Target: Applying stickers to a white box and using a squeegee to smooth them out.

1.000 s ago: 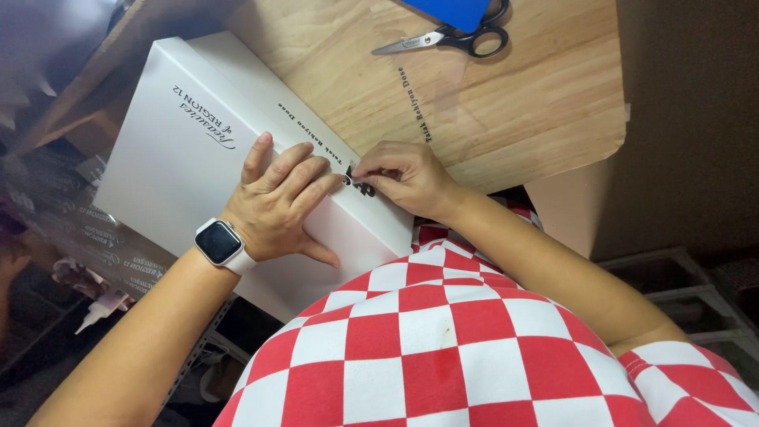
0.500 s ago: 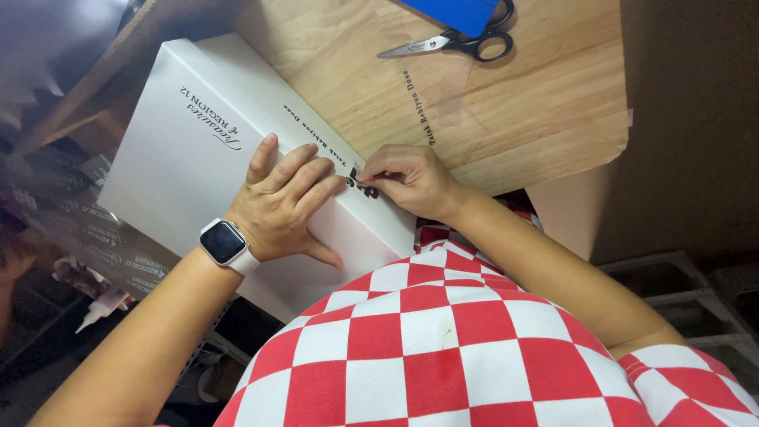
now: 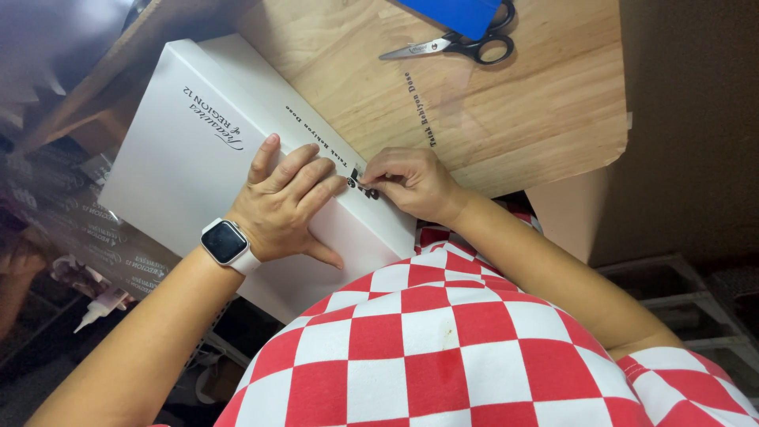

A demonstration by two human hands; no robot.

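White box: a flat white cardboard box [image 3: 198, 150] with dark lettering on its lid lies tilted across the near corner of the light wooden tabletop [image 3: 522, 111], its near end hanging past the table edge toward the person.
Left hand: the left hand [image 3: 285, 207] lies palm down on the lid, fingers spread flat and open, pressing on the box near its right edge; a white smartwatch [image 3: 227, 243] sits on the wrist.
Right hand: the right hand [image 3: 411, 183] is curled at the box's right edge, its thumb and fingertips pinched shut on a small dark piece [image 3: 362, 183] that touches the box, just beside the left fingertips. What the piece is cannot be told.
Scissors: black-handled scissors [image 3: 455, 46] lie on the tabletop, well apart from both hands, touching a blue flat object [image 3: 462, 12] at the far edge.
Clothing: a red-and-white chequered shirt [image 3: 443, 348] fills the lower view.
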